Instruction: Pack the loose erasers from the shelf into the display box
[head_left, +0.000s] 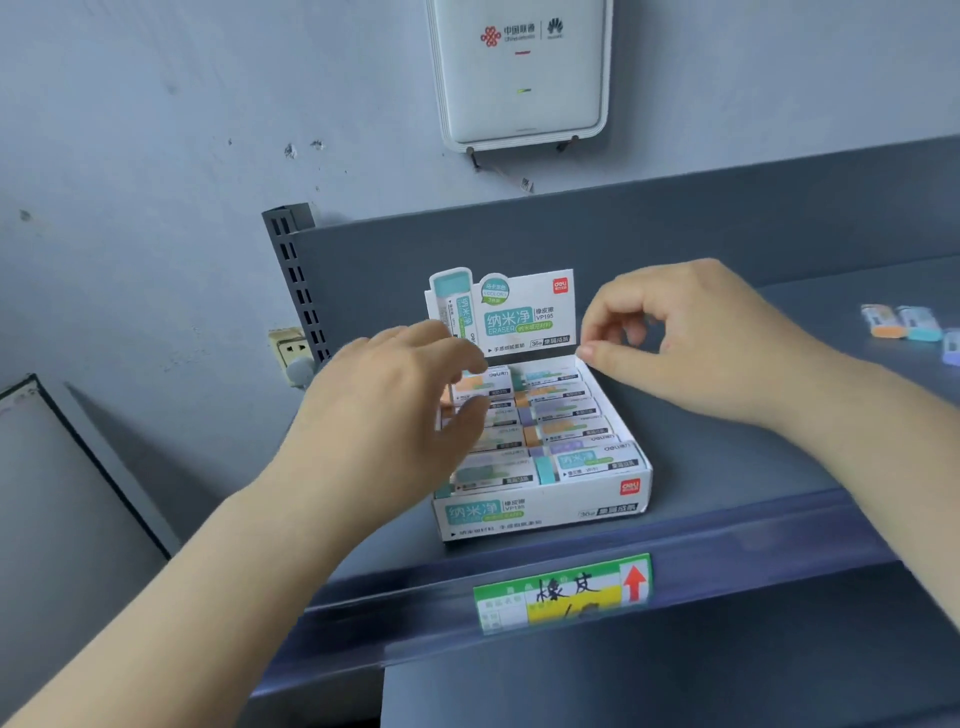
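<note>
The display box (540, 512) sits on the dark grey shelf (727, 467), near its front edge, with its printed header card (524, 317) standing upright at the back. The box is filled with sleeved erasers lying in two columns.

Left hand (395, 410): positioned over the left column of the box, palm down, fingers partly curled. The thumb and the fingers bracket one eraser (475, 384) in the upper left of the box. The hand is motion-blurred, so whether it actually grips this eraser or only touches it cannot be determined.

Right hand (696, 338): held at the right rear corner of the box, fingers loosely curled toward the thumb and carrying nothing. One fingertip (586, 352) touches the upper right corner of the box wall, just below the header card.

Loose erasers (904, 322): several lie on the shelf well apart from the box, at the far right. One has an orange end, one a teal end; a third is cut off by the picture edge.

A green and yellow price label (563, 592) is fixed in the front rail of the shelf, below the box. A white router (522, 73) hangs on the wall above.
</note>
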